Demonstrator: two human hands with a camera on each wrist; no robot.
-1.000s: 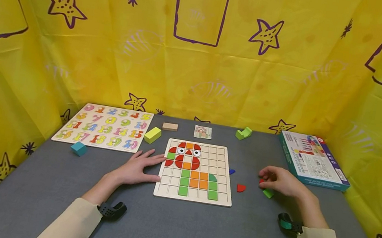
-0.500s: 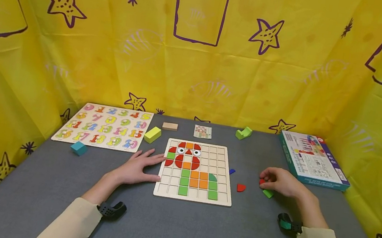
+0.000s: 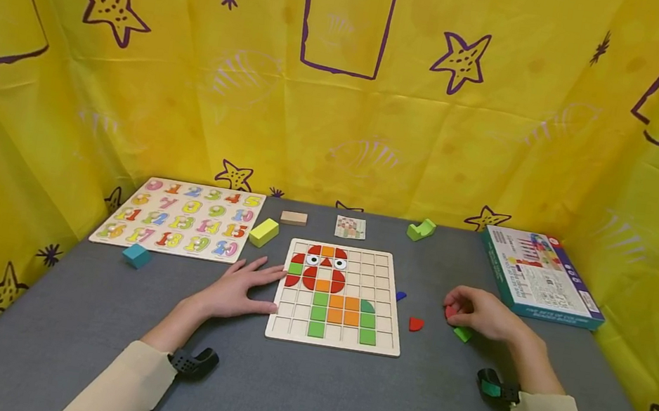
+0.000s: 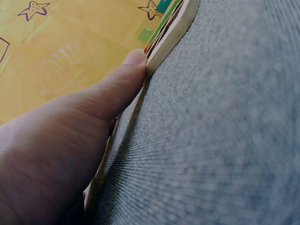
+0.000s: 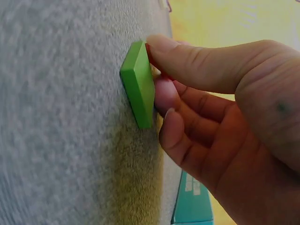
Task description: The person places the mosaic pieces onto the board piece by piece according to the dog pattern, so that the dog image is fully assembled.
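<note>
My left hand lies flat with fingers spread at the left edge of a wooden grid board. In the left wrist view the thumb touches the board's side. Red, orange and green tiles form an animal figure on the grid. To the right, my right hand pinches a small red tile between thumb and fingers, which partly hide it. Close by the fingertips a green tile lies on the cloth. Another red tile, rounded on one side, sits between the board and that hand.
A blue piece lies at the board's right edge. Behind stand a picture card, a light wooden block, a yellow block and a green arch block. A number puzzle, teal block and flat box flank them.
My right hand has shifted slightly left with the red tile, and more of that tile shows beside the green one. The left hand and board have stayed put.
</note>
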